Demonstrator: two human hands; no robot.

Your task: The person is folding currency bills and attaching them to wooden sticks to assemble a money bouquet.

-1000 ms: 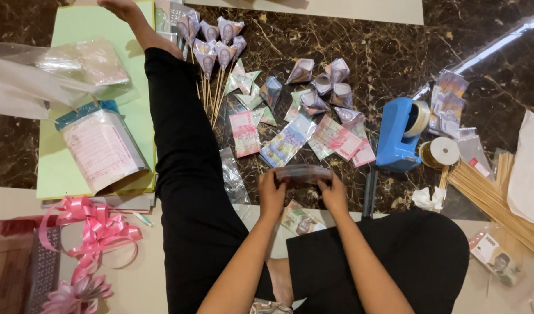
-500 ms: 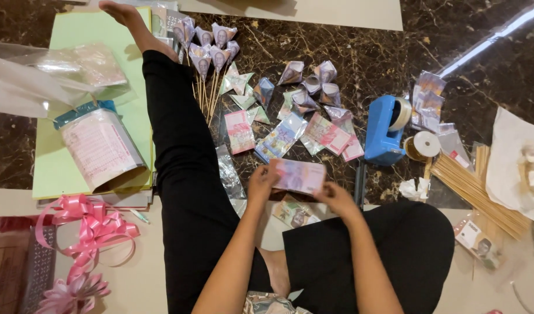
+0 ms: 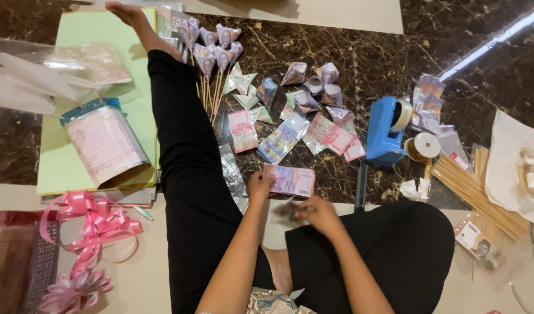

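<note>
I sit on the floor with one leg (image 3: 185, 151) in black stretched out ahead. My left hand (image 3: 260, 187) grips the left end of a flat stack of purple banknotes (image 3: 291, 180) held just above the floor. My right hand (image 3: 314, 210) is lower, blurred, closed on a banknote (image 3: 287, 213) pulled off the stack. Beyond the hands lie loose banknotes (image 3: 284, 136) in pink and blue, several folded note cones (image 3: 313, 87), and a bunch of folded notes on wooden skewers (image 3: 212, 55).
A blue tape dispenser (image 3: 386, 131) and a ribbon spool (image 3: 424, 145) stand to the right, with a pile of bamboo skewers (image 3: 476, 186) beyond. On the left are green paper sheets (image 3: 75, 157), an open plastic pouch (image 3: 107, 148), clear wrap (image 3: 52, 70) and pink ribbon bows (image 3: 89, 224).
The stack was held edge-on in both hands; now it lies flat in the left hand. My right hand has dropped away toward my lap with one note.
</note>
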